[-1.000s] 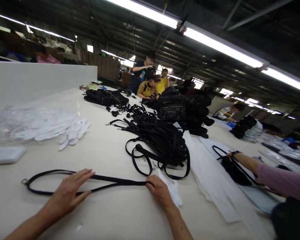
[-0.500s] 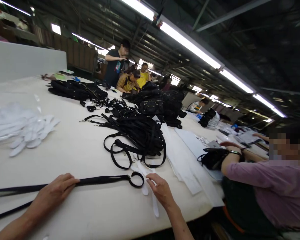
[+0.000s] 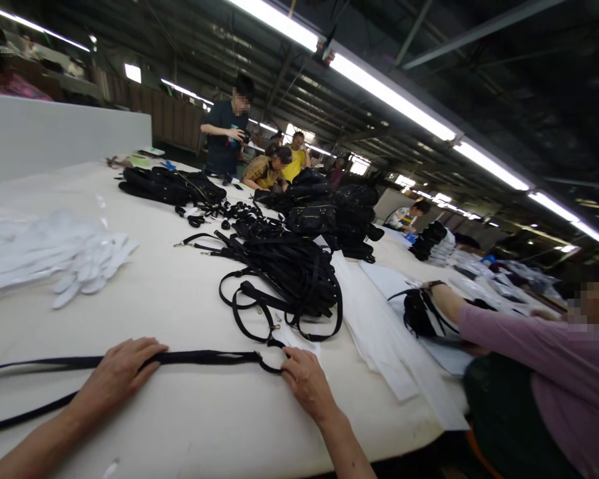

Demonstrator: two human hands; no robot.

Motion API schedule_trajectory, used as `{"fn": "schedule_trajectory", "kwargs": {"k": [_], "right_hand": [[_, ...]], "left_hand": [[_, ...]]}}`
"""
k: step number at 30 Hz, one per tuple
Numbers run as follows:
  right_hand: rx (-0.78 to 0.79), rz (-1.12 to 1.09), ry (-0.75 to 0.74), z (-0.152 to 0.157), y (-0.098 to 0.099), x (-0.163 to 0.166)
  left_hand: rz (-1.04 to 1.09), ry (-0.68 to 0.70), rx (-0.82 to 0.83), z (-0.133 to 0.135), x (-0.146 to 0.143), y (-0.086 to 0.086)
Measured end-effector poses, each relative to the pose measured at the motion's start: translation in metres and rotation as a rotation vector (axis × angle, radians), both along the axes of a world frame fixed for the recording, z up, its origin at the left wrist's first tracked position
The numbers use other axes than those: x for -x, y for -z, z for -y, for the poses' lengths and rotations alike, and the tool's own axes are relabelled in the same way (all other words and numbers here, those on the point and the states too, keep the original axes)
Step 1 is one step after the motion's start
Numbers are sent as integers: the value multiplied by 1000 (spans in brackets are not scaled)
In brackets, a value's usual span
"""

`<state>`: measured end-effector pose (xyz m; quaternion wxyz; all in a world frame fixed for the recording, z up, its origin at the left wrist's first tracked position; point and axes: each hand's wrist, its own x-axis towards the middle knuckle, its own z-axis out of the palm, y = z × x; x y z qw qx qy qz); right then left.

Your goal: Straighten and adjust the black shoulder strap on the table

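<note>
A long black strap (image 3: 207, 357) lies across the near part of the white table, its tails running off to the left. My left hand (image 3: 122, 369) grips the strap near its middle, fingers closed over it. At the strap's looped right end, my right hand (image 3: 304, 379) pinches the loop between thumb and fingers. Just beyond, a heap of black straps (image 3: 289, 273) with metal clips spreads out, some of them curled in loops. A white piece (image 3: 299, 342) shows behind my right hand, partly covered.
White strips (image 3: 379, 332) lie right of the heap, and white pieces (image 3: 90, 263) in clear plastic are on the left. Black bags (image 3: 324, 213) are piled farther back. A co-worker in a purple top (image 3: 524, 346) handles a black bag (image 3: 422, 313) close on the right.
My right hand has moved left onto the strap's loop and closed on it. My left hand stays on the strap. The co-worker on the right has reached an arm farther forward.
</note>
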<state>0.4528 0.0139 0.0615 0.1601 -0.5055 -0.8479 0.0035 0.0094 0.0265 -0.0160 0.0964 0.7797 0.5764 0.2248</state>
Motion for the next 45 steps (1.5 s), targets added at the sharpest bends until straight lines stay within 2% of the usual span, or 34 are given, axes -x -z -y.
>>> {"fn": "schedule_trajectory", "kwargs": {"k": [4, 9, 13, 16, 21, 26, 30, 34, 37, 45], "right_hand": [[-88, 9, -65, -8, -27, 10], [-186, 117, -156, -7, -74, 48], [-192, 197, -122, 0, -85, 67], [-174, 220, -70, 6, -77, 59], [-199, 296, -9, 17, -54, 28], [-168, 365, -34, 30, -28, 18], [-184, 294, -70, 39, -10, 17], [-176, 212, -94, 46, 5, 10], [-153, 198, -103, 50, 12, 4], [-176, 192, -75, 49, 13, 1]], "left_hand": [[114, 23, 120, 0, -5, -23], [136, -70, 144, -7, -9, -38], [119, -63, 148, -11, -6, -41], [120, -32, 132, -7, -4, -43], [143, 57, 111, 7, 0, -41], [152, 139, 98, 17, 3, -45], [158, 204, 100, 17, 7, -44], [176, 203, 94, 12, 10, -35], [182, 190, 86, 11, 10, -33], [125, 195, 84, 21, 0, -45]]}}
